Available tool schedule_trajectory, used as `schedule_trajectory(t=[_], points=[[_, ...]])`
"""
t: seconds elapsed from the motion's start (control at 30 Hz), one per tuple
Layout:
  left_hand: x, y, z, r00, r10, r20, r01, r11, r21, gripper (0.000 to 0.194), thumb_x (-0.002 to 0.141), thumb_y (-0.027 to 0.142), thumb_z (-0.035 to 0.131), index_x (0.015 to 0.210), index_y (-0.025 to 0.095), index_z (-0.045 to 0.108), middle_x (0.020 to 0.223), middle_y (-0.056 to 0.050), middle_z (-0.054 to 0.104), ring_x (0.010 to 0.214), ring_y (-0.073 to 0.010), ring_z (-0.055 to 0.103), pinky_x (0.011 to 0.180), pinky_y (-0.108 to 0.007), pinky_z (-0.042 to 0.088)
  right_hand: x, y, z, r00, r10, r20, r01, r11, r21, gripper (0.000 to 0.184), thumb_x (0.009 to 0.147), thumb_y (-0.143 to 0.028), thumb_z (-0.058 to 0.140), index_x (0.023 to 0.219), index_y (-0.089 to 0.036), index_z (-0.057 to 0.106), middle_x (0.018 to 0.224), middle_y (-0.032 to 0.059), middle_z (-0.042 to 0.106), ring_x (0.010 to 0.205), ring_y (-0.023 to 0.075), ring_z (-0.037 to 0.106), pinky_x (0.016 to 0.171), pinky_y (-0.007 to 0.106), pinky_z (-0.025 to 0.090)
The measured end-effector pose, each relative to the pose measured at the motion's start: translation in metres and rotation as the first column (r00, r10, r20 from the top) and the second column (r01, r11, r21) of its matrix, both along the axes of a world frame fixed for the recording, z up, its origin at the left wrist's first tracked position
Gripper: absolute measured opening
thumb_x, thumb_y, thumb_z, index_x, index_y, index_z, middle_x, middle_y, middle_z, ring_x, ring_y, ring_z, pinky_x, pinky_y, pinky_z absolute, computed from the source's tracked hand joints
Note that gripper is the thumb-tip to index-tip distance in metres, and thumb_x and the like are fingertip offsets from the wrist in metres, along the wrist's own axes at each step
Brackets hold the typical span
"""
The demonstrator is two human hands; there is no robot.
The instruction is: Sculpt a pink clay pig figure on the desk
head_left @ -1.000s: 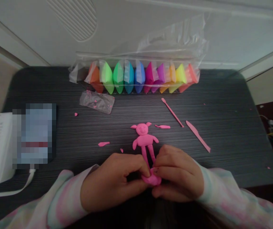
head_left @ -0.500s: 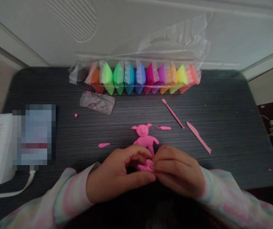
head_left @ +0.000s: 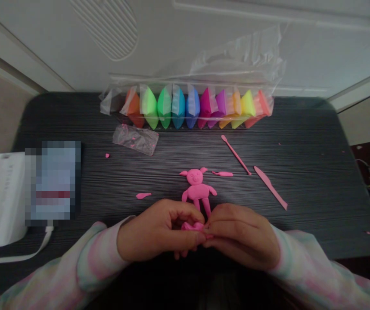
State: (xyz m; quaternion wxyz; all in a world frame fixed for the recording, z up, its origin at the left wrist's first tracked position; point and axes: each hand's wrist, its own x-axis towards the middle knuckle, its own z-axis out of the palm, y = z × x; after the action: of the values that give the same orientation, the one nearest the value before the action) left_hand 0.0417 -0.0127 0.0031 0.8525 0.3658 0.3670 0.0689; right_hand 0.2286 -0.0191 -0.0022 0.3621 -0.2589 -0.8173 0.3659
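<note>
Between my two hands is a lump of pink modelling clay (head_left: 191, 226), partly hidden by the fingers. My left hand (head_left: 160, 230) is closed on its left side, thumb along the near edge. The fingers of my right hand (head_left: 241, 234) pinch the lump from the right. Just beyond them a flat pink clay pig figure (head_left: 198, 191) lies on the dark table (head_left: 107, 181), with head, ears, body, arms and legs; its leg ends are near my fingers. To its right are a short pink tool (head_left: 223, 174), a thin pink stick tool (head_left: 236, 155) and a pink clay knife (head_left: 270, 188).
A clear bag of colourful clay packs (head_left: 185, 107) stands along the table's back edge. In front lies a small clear wrapper (head_left: 135, 139). At left are a phone (head_left: 55, 181) with a cable and a white box (head_left: 2, 200). Pink scraps (head_left: 143, 196) are scattered about.
My hands have shifted and turned the clay lump between the fingers. My left fingers opened partly, then closed on it again. The view has swung slightly left.
</note>
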Motion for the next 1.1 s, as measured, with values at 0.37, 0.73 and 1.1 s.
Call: schedule_trajectory(t=[0.37, 0.73, 1.1], points=[[0.0015, -0.0018, 0.0017, 0.993, -0.087, 0.077, 0.09, 0.996, -0.027, 0.013, 0.075, 0.022, 0.057, 0.071, 0.013, 0.049, 0.061, 0.003, 0.055, 0.048, -0.0028, 0.049, 0.046, -0.012, 0.041, -0.0034, -0.0094, -0.0064, 0.999, 0.016, 0.038, -0.02, 0.994, 0.104, 0.025, 0.071, -0.025, 0.066, 0.088, -0.01, 0.056, 0.063, 0.0021, 0.064, 0.058, 0.01, 0.057, 0.053, 0.022, 0.048], [0.0001, 0.002, 0.0026, 0.974, -0.226, 0.021, 0.225, 0.973, 0.05, 0.021, 0.064, 0.02, 0.067, 0.075, 0.015, 0.049, 0.059, 0.006, 0.051, 0.051, -0.0048, 0.048, 0.046, -0.014, 0.038, -0.0006, -0.0042, -0.0019, 0.994, 0.092, 0.052, -0.1, 0.98, 0.173, 0.009, 0.078, -0.017, 0.057, 0.079, -0.008, 0.058, 0.059, 0.0034, 0.064, 0.055, 0.0123, 0.055, 0.05, 0.026, 0.045], [0.0001, -0.0028, -0.0006, 0.951, -0.295, 0.094, 0.29, 0.955, 0.065, 0.013, 0.073, 0.023, 0.059, 0.071, 0.015, 0.049, 0.059, 0.004, 0.052, 0.05, -0.0053, 0.05, 0.043, -0.012, 0.038, -0.0036, -0.0071, -0.004, 0.989, 0.147, 0.008, -0.146, 0.972, 0.184, 0.013, 0.078, -0.024, 0.057, 0.075, -0.011, 0.056, 0.053, 0.0008, 0.06, 0.049, 0.0114, 0.052, 0.049, 0.027, 0.042]])
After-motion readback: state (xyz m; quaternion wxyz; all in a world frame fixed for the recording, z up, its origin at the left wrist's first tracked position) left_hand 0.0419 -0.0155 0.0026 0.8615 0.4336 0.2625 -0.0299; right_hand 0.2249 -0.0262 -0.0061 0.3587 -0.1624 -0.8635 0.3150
